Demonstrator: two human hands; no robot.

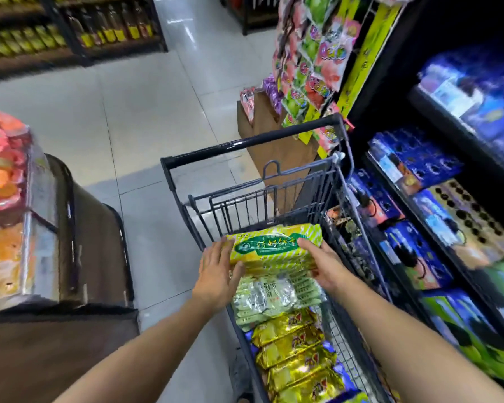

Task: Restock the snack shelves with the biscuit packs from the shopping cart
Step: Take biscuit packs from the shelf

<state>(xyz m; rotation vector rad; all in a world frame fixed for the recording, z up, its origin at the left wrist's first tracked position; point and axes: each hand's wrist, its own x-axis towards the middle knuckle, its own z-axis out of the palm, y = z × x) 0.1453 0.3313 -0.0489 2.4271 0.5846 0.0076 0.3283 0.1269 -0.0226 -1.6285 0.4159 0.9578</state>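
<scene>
Biscuit pack [275, 245], yellow-and-green, sits raised above the shopping cart [245, 146], its long axis running left to right across the basket, label face up. The left hand [220, 270] grips its left end with fingers curled on the wrapper, and the right hand [322, 263] clasps the right end the same way. Below lie pale green packs [271, 298] and gold packs [297, 353] stacked along the basket. Snack shelves [437, 205] with blue boxes stand just right of the cart; the cart's wire side lies between the pack and the shelves
</scene>
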